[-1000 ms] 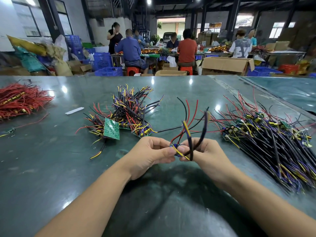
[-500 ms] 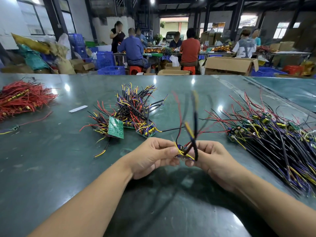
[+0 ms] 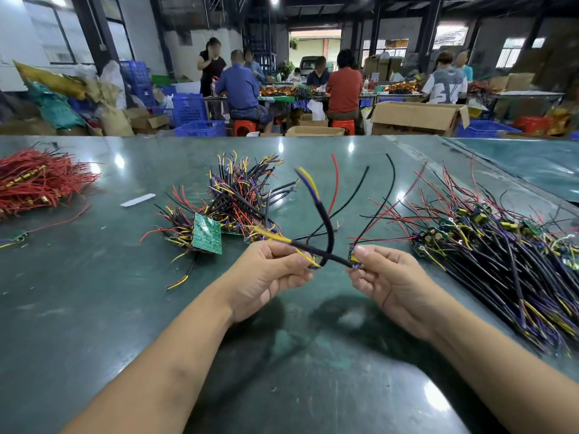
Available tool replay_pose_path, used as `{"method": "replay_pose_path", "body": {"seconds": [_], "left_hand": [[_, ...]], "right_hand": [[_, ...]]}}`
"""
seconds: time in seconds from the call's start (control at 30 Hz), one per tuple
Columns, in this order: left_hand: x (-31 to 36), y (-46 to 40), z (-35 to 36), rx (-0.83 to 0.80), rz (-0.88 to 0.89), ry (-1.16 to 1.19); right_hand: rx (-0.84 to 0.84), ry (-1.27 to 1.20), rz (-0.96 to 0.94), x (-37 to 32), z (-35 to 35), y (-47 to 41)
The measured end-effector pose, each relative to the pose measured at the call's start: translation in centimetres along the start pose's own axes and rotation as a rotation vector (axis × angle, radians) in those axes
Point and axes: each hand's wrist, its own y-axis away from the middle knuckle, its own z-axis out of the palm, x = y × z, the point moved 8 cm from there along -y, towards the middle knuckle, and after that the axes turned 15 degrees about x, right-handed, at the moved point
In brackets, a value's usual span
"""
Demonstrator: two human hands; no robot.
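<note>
Black sheathed cable [image 3: 329,234] with its small board [image 3: 351,255] is up just over the green table [image 3: 94,308], between the middle wire pile [image 3: 238,202] and the right one [image 3: 501,264]. Hands were together 0.5 s ago and are now apart with the cable drawn out between them, so it's probably being untangled. Left hand [image 3: 269,277] pinches the yellow-lead end and right hand [image 3: 391,283] pinches the board end, palms turned inward.
</note>
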Motion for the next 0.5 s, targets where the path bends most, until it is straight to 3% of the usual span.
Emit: {"method": "replay_pose_path", "body": {"seconds": [0.23, 0.37, 0.5], "left_hand": [[1.9, -1.0, -3.0, 0.23, 0.096, 0.116], [2.9, -1.2, -7.6, 0.693, 0.241, 0.226], [4.3, 1.4, -11.5, 1.247, 0.399, -0.154]], "right_hand": [[0.151, -0.115, -0.063, -1.0, -1.8, -1.0], [0.13, -0.075, -0.063, -0.8, -1.8, -0.9], [0.077, 0.091, -0.095, -0.4, -0.8, -0.4]]}}
